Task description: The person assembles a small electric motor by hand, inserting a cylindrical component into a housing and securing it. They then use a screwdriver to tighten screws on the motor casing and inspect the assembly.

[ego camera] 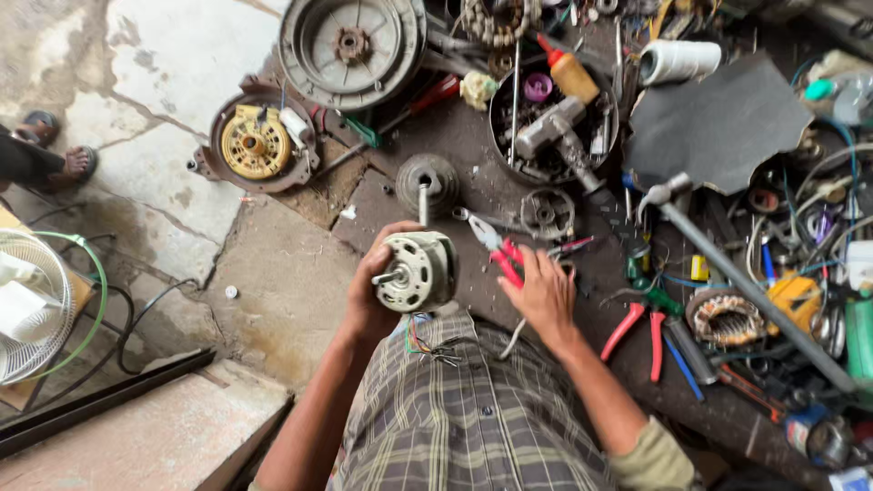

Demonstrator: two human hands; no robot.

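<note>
My left hand [371, 289] grips a small grey electric motor [418, 271] with a short shaft pointing left and coloured wires [427, 344] hanging from its underside over my plaid shirt. My right hand [543, 295] holds red-handled pliers [498, 247], jaws pointing up-left, just right of the motor. A second motor part with a shaft [426, 185] stands on the dark work surface just beyond the motor.
A round drum housing [353, 45] and a yellow-wound stator [256, 143] lie at upper left. A bowl of tools [555, 123], red pliers [637, 323], a grey metal pipe [746, 286] and a copper winding [727, 316] crowd the right. A white fan [32, 305] stands at left; a person's sandalled feet [56, 150] are beyond it.
</note>
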